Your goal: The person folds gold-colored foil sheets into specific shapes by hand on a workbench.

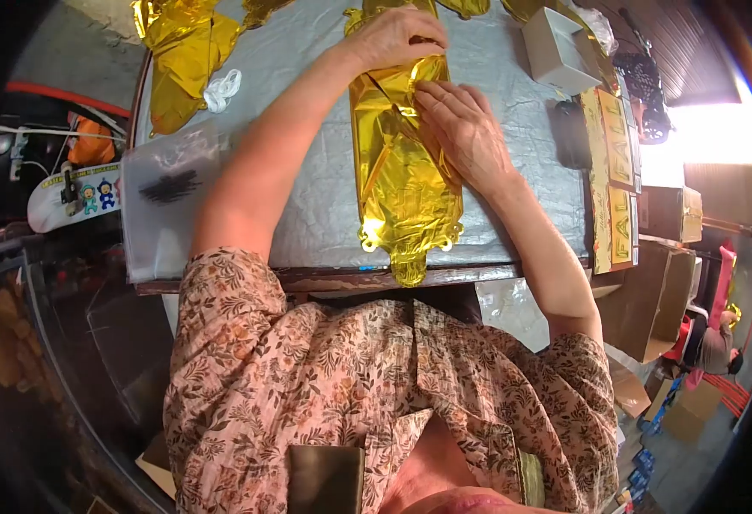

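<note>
A gold foil balloon (406, 188), uninflated and folded into a long strip, lies on the grey covered table with its tabbed end at the near edge. At the far part of the strip, my left hand (396, 38) curls its fingers over the foil and grips it. Below it, my right hand (464, 128) rests on the right side of the foil with fingers stretched out and flat. Creases run across the foil between both hands.
More gold foil (189, 64) lies at the table's far left, near a white string bundle (222, 90). A clear plastic bag (170, 197) is at the left edge. A white box (562, 51) and yellow lettered boxes (617, 184) line the right. Cardboard boxes (650, 300) stand beyond.
</note>
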{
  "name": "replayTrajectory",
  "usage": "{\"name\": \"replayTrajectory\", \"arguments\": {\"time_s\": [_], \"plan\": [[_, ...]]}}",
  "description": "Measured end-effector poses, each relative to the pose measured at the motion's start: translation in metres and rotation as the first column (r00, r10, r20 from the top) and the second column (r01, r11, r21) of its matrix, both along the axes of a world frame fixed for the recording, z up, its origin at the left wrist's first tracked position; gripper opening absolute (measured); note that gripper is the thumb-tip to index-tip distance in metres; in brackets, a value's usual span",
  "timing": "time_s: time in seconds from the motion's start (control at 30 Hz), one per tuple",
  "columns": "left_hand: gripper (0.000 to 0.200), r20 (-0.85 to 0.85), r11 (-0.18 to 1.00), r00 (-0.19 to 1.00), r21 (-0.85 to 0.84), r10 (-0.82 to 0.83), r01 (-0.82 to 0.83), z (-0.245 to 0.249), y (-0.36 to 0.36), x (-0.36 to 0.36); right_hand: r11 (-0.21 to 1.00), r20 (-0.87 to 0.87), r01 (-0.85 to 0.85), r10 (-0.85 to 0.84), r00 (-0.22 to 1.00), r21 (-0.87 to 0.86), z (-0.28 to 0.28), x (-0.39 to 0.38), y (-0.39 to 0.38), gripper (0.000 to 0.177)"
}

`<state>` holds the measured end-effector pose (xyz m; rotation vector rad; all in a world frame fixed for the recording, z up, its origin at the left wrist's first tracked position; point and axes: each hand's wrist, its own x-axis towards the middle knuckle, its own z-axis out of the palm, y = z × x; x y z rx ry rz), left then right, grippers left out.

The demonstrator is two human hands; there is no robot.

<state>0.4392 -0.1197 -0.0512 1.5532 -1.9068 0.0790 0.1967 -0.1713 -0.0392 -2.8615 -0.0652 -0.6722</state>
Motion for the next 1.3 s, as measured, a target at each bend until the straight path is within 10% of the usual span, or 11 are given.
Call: {"name": "replayTrajectory", "arguments": {"time_s": [0.23,0.5,0.77,1.03,1.13,1.3], "plan": [[0.023,0.000,0.997,0.998,-0.038,0.065,-0.065,-0.001,0.002,-0.003,0.997,0.005,-0.060,0.059,0.998,0.050,-0.001,0.003,0.000,0.039],[0.021,-0.467,0.941,0.830,0.015,0.304,-0.337,0.057,0.052,0.022,0.997,-0.033,-0.022,0.025,0.999,0.079,-0.002,0.003,-0.001,0.037],[0.025,-0.071,1.000,0.997,0.028,-0.007,0.009,0.018,0.041,-0.005,0.998,-0.012,-0.024,0.025,1.000,0.060,-0.007,0.003,-0.004,0.037],[0.030,-0.022,0.998,0.999,0.052,-0.028,0.029,-0.003,0.042,-0.010,0.999,0.052,-0.034,0.035,0.998,-0.023,-0.010,-0.002,0.001,0.040],[0.031,0.004,0.999,1.000,0.045,-0.001,0.001,-0.007,0.043,-0.007,0.959,0.013,-0.280,0.281,0.960,-0.047,0.005,0.001,-0.004,0.038],[0.031,0.085,0.999,0.995,0.008,-0.054,0.054,-0.014,0.038,0.000,0.768,-0.088,-0.449,0.541,0.836,0.456,0.009,0.035,-0.012,0.041]]}}
